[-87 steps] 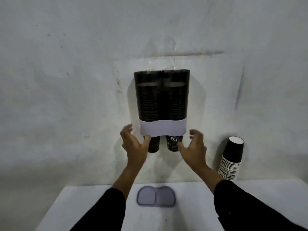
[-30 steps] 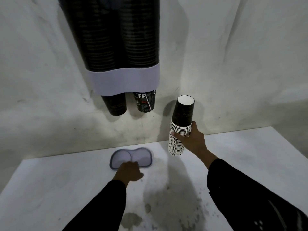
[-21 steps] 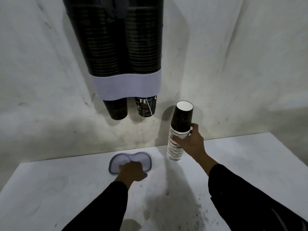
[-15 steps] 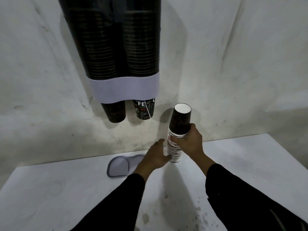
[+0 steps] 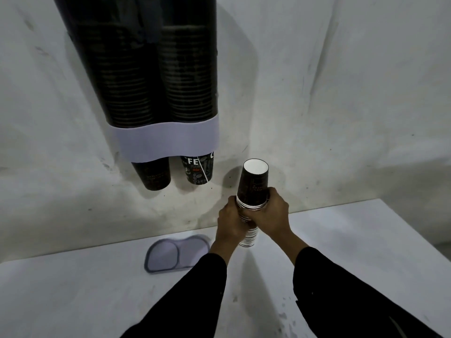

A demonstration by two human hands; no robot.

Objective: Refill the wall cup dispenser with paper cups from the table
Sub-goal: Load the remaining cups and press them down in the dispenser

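A stack of black paper cups [image 5: 253, 186], upside down with white rims showing, stands upright above the table's back edge. My right hand [image 5: 272, 215] grips the stack from the right near its middle. My left hand [image 5: 230, 222] grips it from the left at about the same height. The wall cup dispenser [image 5: 168, 140] hangs up and to the left, a twin dark tube with a white band. Both tubes hold cups, and one cup sticks out under each.
The dispenser's grey twin-oval lid [image 5: 177, 253] lies flat on the white table [image 5: 366, 240], left of the stack. The wall runs right behind the table. Dark specks and stains mark the near table surface.
My left hand left the lid and came right to grasp the cup stack, joining my right hand. The stack sits slightly lower and more centred than a second ago.
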